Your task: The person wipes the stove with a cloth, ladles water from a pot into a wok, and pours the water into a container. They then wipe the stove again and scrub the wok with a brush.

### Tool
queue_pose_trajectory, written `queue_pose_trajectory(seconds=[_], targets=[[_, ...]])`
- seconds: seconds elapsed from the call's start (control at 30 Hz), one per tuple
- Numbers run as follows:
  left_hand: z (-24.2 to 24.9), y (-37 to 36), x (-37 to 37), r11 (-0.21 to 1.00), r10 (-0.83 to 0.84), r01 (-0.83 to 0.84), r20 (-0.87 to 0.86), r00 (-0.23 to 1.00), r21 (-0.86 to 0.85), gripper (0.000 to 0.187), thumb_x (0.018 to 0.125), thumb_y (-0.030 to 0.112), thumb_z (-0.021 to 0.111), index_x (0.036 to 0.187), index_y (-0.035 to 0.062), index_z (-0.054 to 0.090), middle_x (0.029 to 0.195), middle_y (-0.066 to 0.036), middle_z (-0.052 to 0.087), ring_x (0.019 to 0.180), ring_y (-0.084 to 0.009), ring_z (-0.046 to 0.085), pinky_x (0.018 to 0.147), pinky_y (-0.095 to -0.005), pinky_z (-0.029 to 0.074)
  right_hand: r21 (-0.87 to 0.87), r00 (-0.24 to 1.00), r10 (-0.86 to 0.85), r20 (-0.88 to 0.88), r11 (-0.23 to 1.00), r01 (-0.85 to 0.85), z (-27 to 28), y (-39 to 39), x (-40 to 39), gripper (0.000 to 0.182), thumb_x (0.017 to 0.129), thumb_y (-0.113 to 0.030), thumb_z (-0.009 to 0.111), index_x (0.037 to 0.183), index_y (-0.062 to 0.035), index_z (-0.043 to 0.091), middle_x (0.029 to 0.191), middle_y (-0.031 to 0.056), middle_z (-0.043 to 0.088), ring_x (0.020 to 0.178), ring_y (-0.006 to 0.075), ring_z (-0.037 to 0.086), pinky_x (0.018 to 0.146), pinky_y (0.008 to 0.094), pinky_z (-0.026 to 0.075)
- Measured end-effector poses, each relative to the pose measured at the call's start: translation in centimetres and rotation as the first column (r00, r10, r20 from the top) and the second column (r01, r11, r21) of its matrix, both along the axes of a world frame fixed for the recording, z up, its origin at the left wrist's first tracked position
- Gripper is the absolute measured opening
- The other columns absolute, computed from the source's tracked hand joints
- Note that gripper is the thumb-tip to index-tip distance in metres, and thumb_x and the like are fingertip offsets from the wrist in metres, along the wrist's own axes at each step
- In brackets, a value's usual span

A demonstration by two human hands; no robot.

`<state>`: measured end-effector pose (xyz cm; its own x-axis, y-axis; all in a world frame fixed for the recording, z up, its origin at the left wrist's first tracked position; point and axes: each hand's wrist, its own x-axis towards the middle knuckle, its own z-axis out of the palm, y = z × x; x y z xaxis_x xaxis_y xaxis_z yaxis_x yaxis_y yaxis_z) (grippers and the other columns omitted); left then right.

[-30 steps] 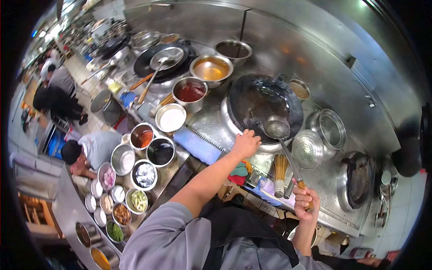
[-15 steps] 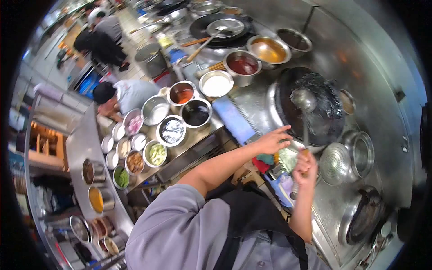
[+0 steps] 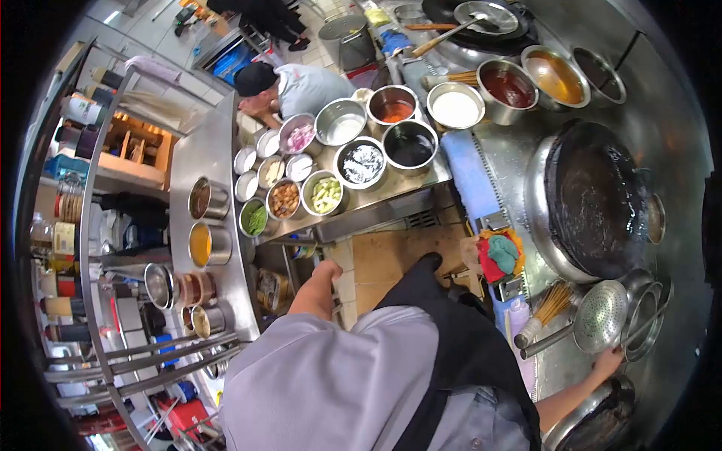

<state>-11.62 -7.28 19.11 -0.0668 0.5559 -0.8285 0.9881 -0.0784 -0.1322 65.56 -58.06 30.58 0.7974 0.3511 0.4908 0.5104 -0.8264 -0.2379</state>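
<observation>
My right hand (image 3: 608,363) is at the lower right, closed around the end of a thin ladle handle (image 3: 644,325). The handle slants over a metal pot (image 3: 641,349); I cannot make out the ladle's bowl. Close beside lies a round perforated strainer (image 3: 601,316), its handle toward me. A dark wok (image 3: 599,199) sits on the stove above, with a little shiny liquid in it. My left hand (image 3: 327,271) hangs low by the prep counter, away from any pot. Nothing shows in it, and its fingers are too foreshortened to read.
Bowls of ingredients, including green pieces (image 3: 326,195) and a dark liquid (image 3: 410,144), crowd the counter. A bamboo brush (image 3: 550,303) and coloured cloths (image 3: 502,255) lie by the stove's edge. A co-worker (image 3: 312,90) bends behind the counter. Another wok (image 3: 594,421) stands lower right.
My right hand has moved from the wok down to the pot with the ladle. My left hand has drawn back from the stove's edge to the left. The view has turned left.
</observation>
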Motion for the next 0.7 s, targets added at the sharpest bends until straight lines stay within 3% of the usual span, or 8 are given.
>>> queue_pose_trajectory(seconds=[0.07,0.13,0.2,0.3,0.33,0.43,0.57,0.7], targets=[[1.3,1.3,0.5,0.975,0.025,-0.021,0.018,1.000,-0.223,0.034,0.076,0.025,0.052,0.102,0.0059,0.064,0.105,-0.019,0.061,0.101,-0.0349,0.057,0.083,-0.0406,0.045,-0.086,0.997,-0.065,-0.048,0.994,0.061,0.0,-2.2,3.4,0.021,0.082,-0.017,0.049,0.090,0.0027,0.052,0.085,0.0169,0.061,0.053,0.0239,0.057,0.038,0.0376,0.041],[-1.4,2.3,2.0,0.974,-0.183,0.192,0.077,0.980,-0.119,0.034,0.076,0.025,0.051,0.101,0.0056,0.064,0.104,-0.018,0.062,0.100,-0.0347,0.057,0.083,-0.0397,0.045,-0.242,0.498,-0.417,-0.761,0.894,0.378,4.2,-0.5,4.4,0.021,0.082,-0.021,0.051,0.082,-0.0007,0.053,0.070,0.0129,0.059,0.054,0.0185,0.057,0.040,0.0336,0.041],[1.4,3.0,7.8,0.988,-0.151,0.136,0.276,0.949,0.073,0.034,0.079,0.027,0.051,0.102,0.0053,0.064,0.101,-0.018,0.062,0.097,-0.0348,0.058,0.081,-0.0388,0.046,0.228,0.389,-0.088,-0.917,0.684,0.693,3.2,-1.3,6.9,0.019,0.082,-0.023,0.052,0.073,-0.0062,0.052,0.058,0.0072,0.051,0.052,0.0136,0.052,0.039,0.0291,0.040],[2.1,4.2,15.0,0.991,-0.132,0.093,0.586,0.799,0.098,0.035,0.082,0.032,0.051,0.100,0.0055,0.064,0.099,-0.017,0.064,0.092,-0.0319,0.060,0.079,-0.0376,0.047,0.713,0.467,0.681,-0.564,0.117,0.691,3.8,-2.9,11.2,0.018,0.078,0.001,0.050,0.064,-0.0067,0.042,0.059,0.0019,0.043,0.059,0.0113,0.044,0.061,0.0262,0.042],[4.3,4.4,18.3,0.997,-0.054,0.078,0.630,0.775,-0.011,0.039,0.083,0.038,0.052,0.101,0.0066,0.065,0.101,-0.014,0.064,0.091,-0.0277,0.061,0.080,-0.0358,0.046,0.680,0.815,0.168,-0.555,0.655,0.328,5.6,0.4,8.0,0.018,0.073,0.007,0.046,0.061,-0.0043,0.041,0.063,0.0041,0.044,0.063,0.0140,0.045,0.064,0.0292,0.043],[7.6,4.4,26.2,0.982,0.119,0.065,0.856,0.503,-0.175,0.024,0.085,0.024,0.058,0.090,0.0008,0.062,0.081,-0.004,0.062,0.073,-0.0126,0.057,0.069,-0.0247,0.045,0.340,0.621,0.740,-0.259,-0.532,0.775,6.8,-4.3,11.8,0.018,0.072,0.009,0.038,0.086,0.0060,0.050,0.066,0.0069,0.044,0.061,0.0179,0.050,0.057,0.0277,0.047],[13.5,3.2,35.3,0.967,0.080,0.233,0.992,0.100,-0.102,0.015,0.085,0.016,0.060,0.085,0.0015,0.060,0.075,0.000,0.058,0.068,-0.0076,0.051,0.063,-0.0207,0.040,0.161,0.623,0.781,0.029,-0.619,0.769,16.7,4.6,-0.6,0.005,0.069,0.006,0.042,0.070,0.0020,0.039,0.064,0.0066,0.040,0.053,0.0147,0.045,0.045,0.0240,0.045],[19.0,2.1,44.5,0.730,-0.589,0.114,0.705,-0.395,0.674,0.010,0.077,0.011,0.062,0.086,0.0066,0.061,0.078,-0.008,0.058,0.077,-0.0253,0.056,0.072,-0.0341,0.043,0.323,0.619,0.771,0.151,-0.630,0.706,21.5,8.5,-6.6,0.007,0.071,0.006,0.040,0.067,-0.0003,0.037,0.063,0.0062,0.041,0.053,0.0135,0.045,0.047,0.0234,0.045]])
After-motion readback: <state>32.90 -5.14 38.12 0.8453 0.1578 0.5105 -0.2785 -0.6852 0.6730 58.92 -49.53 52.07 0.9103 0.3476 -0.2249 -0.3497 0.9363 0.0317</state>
